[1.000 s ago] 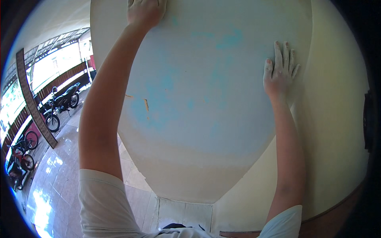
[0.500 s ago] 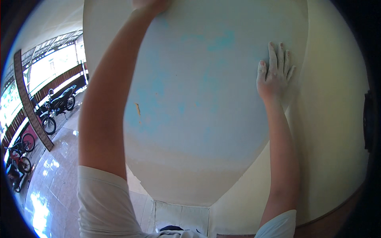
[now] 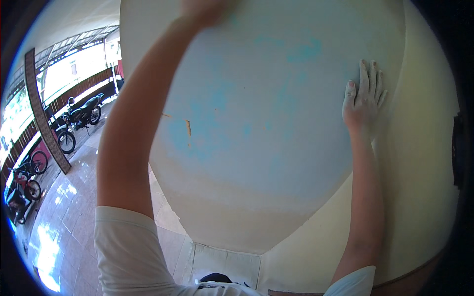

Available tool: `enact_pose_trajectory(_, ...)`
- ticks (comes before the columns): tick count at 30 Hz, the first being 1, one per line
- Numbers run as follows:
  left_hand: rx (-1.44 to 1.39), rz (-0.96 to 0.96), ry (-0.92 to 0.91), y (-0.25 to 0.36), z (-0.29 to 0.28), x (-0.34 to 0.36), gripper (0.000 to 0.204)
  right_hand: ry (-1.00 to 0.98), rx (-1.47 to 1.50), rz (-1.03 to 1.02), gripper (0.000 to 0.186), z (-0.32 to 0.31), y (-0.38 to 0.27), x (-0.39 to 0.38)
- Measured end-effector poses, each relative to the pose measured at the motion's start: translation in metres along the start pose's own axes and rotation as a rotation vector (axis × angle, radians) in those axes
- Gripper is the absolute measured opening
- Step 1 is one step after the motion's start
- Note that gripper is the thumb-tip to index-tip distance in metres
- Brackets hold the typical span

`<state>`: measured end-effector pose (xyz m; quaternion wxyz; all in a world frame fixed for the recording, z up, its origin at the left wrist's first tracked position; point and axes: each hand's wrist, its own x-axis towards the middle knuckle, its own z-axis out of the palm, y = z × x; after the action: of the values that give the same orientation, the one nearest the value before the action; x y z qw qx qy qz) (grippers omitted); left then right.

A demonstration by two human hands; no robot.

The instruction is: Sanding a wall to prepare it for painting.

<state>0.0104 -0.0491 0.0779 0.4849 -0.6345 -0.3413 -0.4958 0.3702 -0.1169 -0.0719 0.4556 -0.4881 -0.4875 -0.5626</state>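
In front of me is a pale wall panel (image 3: 276, 172) with faded light-blue patches and a few small chipped brown marks. My left hand (image 3: 207, 10) is raised high against its upper part, blurred by motion and cut off by the top edge. Its fingers and anything under them cannot be made out. My right hand (image 3: 364, 106), dusted with white powder, lies flat near the panel's right edge. Its fingers point upward, slightly spread, and it holds nothing.
A yellowish wall (image 3: 429, 158) meets the panel on the right. To the left lies a shiny tiled floor (image 3: 84, 217), with a narrow post (image 3: 42, 116), a black motorcycle (image 3: 81, 118) and a red bicycle (image 3: 29, 182) beyond. A dark object (image 3: 457, 150) sits at the far right.
The view has shifted, so the panel appears further right. My left hand has come slightly lower on the panel and is now blurred. My right hand stays flat in about the same place.
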Motion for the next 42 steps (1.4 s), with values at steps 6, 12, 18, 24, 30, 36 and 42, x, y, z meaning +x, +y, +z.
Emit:
enact_pose_trajectory(6, -0.022, -0.362, 0.045, -0.039, -0.004, -0.028, 0.055, -0.017, 0.005, -0.005, 0.054, 0.003, -0.003, 0.001)
enact_pose_trajectory(12, -0.018, -0.303, 0.033, -0.033, -0.007, -0.067, 0.054, -0.005, 0.008, -0.008, 0.054, 0.003, -0.001, -0.001)
enact_pose_trajectory(18, -0.061, -0.03, 0.063, 0.009, 0.016, -0.199, 0.056, 0.012, -0.012, 0.017, 0.053, 0.002, 0.0, -0.008)
enact_pose_trajectory(24, -0.023, 0.0, -0.056, -0.03, -0.015, -0.107, 0.055, -0.004, -0.041, 0.032, 0.054, 0.003, 0.0, -0.013)
enact_pose_trajectory(30, -0.062, -0.039, 0.167, 0.014, 0.025, -0.117, 0.057, -0.006, -0.013, 0.043, 0.056, 0.003, -0.007, -0.027)
enact_pose_trajectory(36, -0.015, 0.279, 0.073, -0.008, 0.013, -0.108, 0.06, -0.027, -0.033, 0.034, 0.058, 0.001, -0.008, -0.032)
enact_pose_trajectory(42, 0.063, -0.128, 0.213, 0.009, 0.021, -0.105, 0.058, -0.041, -0.03, 0.038, 0.057, -0.001, -0.011, -0.033)
